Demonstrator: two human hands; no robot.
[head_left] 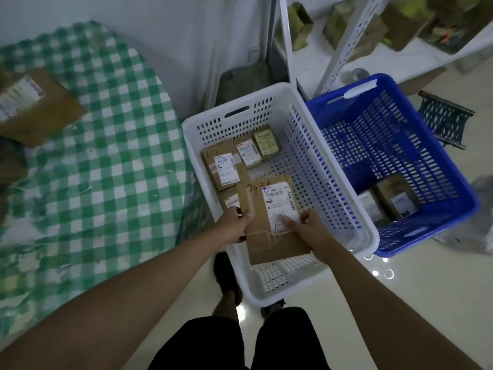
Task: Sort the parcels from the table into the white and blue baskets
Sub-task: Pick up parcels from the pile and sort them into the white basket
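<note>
A flat brown cardboard parcel (pixel 269 225) with a white label and "7936" written on it hangs over the white basket (pixel 344 209). My left hand (pixel 234 224) grips its left edge and my right hand (pixel 306 227) holds its right side, thumb on the label. Several smaller parcels (pixel 226 166) lie in the far left part of the white basket. The blue basket (pixel 440 169) stands to the right and holds two parcels (pixel 394 200) near its front corner. One more brown parcel (pixel 34 108) lies on the table at the far left.
The table (pixel 101 161) has a green-and-white checked cloth and sits left of the baskets. White metal shelving (pixel 344 46) with cardboard boxes stands behind them. A dark crate (pixel 445 118) is on the floor right of the blue basket. My legs and feet are below the white basket.
</note>
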